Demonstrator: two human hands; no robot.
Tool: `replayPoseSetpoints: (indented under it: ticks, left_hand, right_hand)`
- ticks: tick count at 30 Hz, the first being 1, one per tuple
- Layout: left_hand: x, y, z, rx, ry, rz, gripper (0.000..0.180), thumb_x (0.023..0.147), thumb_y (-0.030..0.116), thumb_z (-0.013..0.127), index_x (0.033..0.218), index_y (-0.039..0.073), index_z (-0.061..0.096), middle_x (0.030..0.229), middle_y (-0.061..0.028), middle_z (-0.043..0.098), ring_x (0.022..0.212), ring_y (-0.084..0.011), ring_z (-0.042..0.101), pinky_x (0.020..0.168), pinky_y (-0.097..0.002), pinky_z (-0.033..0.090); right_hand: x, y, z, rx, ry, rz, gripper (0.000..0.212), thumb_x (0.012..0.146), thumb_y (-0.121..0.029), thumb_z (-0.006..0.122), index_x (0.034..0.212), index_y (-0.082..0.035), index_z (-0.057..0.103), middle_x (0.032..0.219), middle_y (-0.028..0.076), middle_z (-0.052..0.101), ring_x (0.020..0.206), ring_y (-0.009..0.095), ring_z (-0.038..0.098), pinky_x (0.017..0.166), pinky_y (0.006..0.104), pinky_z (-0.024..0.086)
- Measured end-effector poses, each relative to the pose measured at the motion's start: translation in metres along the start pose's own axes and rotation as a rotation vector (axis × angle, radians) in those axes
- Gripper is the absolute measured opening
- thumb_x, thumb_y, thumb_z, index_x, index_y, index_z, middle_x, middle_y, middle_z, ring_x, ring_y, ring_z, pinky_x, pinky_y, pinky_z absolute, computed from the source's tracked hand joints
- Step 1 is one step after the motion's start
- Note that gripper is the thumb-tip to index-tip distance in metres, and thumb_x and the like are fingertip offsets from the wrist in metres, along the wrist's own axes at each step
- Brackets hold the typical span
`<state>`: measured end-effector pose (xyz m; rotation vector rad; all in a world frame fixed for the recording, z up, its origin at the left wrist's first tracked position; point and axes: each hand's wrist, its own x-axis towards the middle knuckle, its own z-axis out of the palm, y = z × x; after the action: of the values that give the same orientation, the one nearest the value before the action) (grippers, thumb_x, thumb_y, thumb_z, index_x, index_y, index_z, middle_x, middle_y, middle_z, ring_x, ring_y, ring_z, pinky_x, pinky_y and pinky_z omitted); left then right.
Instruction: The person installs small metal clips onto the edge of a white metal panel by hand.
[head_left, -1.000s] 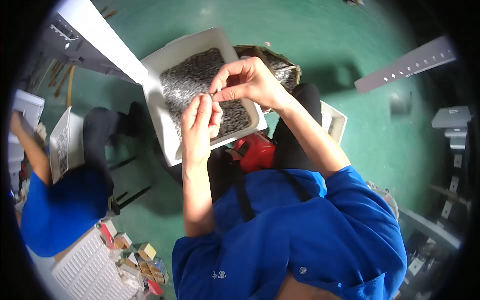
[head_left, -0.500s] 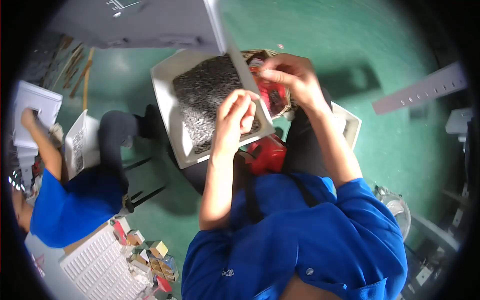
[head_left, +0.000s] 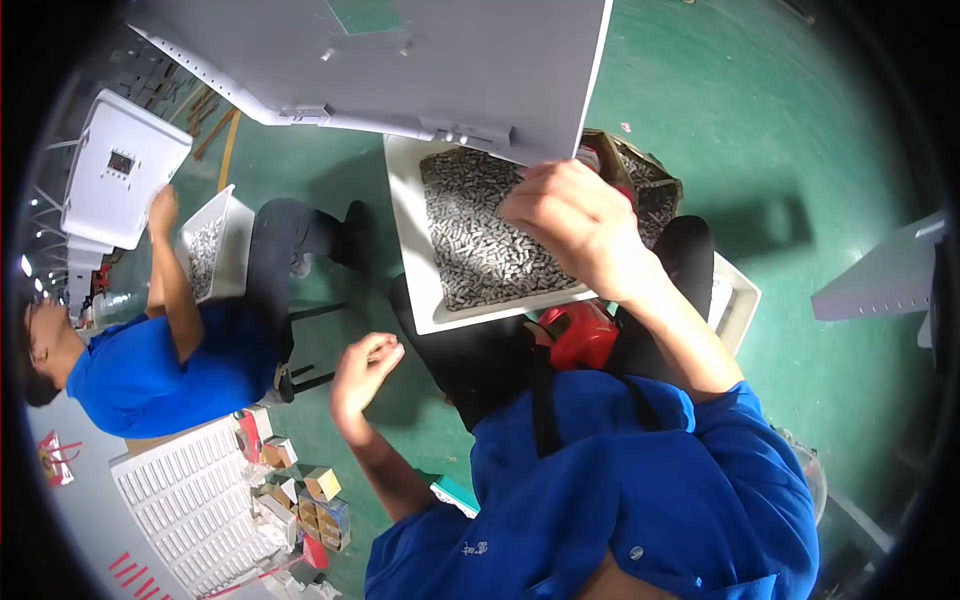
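Observation:
A white plastic bin (head_left: 408, 250) full of small grey cylindrical pieces (head_left: 485, 245) stands in front of me, over my knees. My right hand (head_left: 578, 225) is above the bin's right side, back of the hand up, fingers bent together. Whatever lies between those fingertips is hidden. Away to the left of the bin, my left hand (head_left: 363, 375) is raised over the floor. Its fingers curl in against the thumb, and I cannot make out anything in them.
A large grey panel (head_left: 450, 70) overhangs the bin's far edge. Right of the bin is a basket (head_left: 672, 186) with more pieces; a red object (head_left: 582, 335) sits between my legs. A co-worker (head_left: 170, 370) works at the left near a white panel (head_left: 122, 170). Small boxes (head_left: 320, 515) lie lower left.
My left hand has moved from over the bin down and left, clear of it. My right hand has come lower and left, over the bin. The view has shifted, showing more grey panel.

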<state>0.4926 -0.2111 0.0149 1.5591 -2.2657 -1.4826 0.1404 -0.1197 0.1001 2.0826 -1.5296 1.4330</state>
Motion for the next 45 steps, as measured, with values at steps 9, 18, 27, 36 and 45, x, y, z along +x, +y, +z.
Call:
replayPoseSetpoints:
  ticks: [9, 18, 27, 36, 45]
  left_hand:
    - [0.135, 0.091, -0.038, -1.192, -0.028, 0.447, 0.048, 0.093, 0.029, 0.049, 0.128, -0.002, 0.04, 0.125, -0.0164, 0.048, 0.117, -0.0306, 0.046, 0.099, -0.0484, 0.038]
    - [0.125, 0.069, -0.045, -1.47, -0.001, 0.669, 0.031, 0.089, 0.013, 0.049, 0.116, -0.002, 0.048, 0.125, -0.0219, 0.047, 0.126, -0.0356, 0.035, 0.105, -0.0554, 0.028]
    - [0.106, 0.095, -0.013, -1.243, 0.323, 0.504, 0.038, 0.085, -0.003, 0.049, 0.122, -0.003, 0.045, 0.117, -0.0135, 0.053, 0.108, -0.0245, 0.054, 0.088, -0.0432, 0.049]
    - [0.095, 0.149, 0.075, -1.223, 0.283, 0.454, 0.039, 0.086, 0.002, 0.05, 0.125, -0.001, 0.043, 0.118, -0.0132, 0.051, 0.102, -0.0226, 0.055, 0.082, -0.0417, 0.051]
    - [0.098, 0.179, 0.105, -1.237, 0.287, 0.438, 0.037, 0.087, 0.003, 0.054, 0.122, -0.001, 0.045, 0.113, -0.0117, 0.053, 0.099, -0.0211, 0.056, 0.082, -0.0393, 0.051]
  right_hand:
    - [0.022, 0.003, 0.034, -0.176, -0.125, 0.05, 0.012, 0.072, -0.002, 0.066, 0.08, -0.001, 0.058, 0.075, 0.01, 0.056, 0.073, 0.028, 0.057, 0.071, 0.0368, 0.048]
    - [0.018, 0.047, -0.004, -0.244, -0.031, 0.462, 0.01, 0.075, -0.001, 0.063, 0.085, -0.001, 0.061, 0.08, 0.013, 0.063, 0.074, 0.028, 0.062, 0.067, 0.0339, 0.049]
    - [0.036, 0.006, 0.064, 0.211, 0.045, 0.355, 0.013, 0.073, -0.004, 0.07, 0.085, -0.002, 0.065, 0.079, 0.007, 0.066, 0.069, 0.017, 0.063, 0.066, 0.0262, 0.05]
    - [0.005, 0.036, 0.057, 0.298, 0.207, 0.58, 0.012, 0.078, -0.006, 0.068, 0.088, 0.0, 0.065, 0.079, 0.007, 0.065, 0.066, 0.011, 0.06, 0.06, 0.0229, 0.048]
    - [-0.01, 0.054, 0.051, 0.427, 0.393, 0.67, 0.009, 0.08, -0.001, 0.065, 0.089, 0.002, 0.064, 0.08, 0.005, 0.066, 0.065, 0.006, 0.058, 0.057, 0.0195, 0.046]
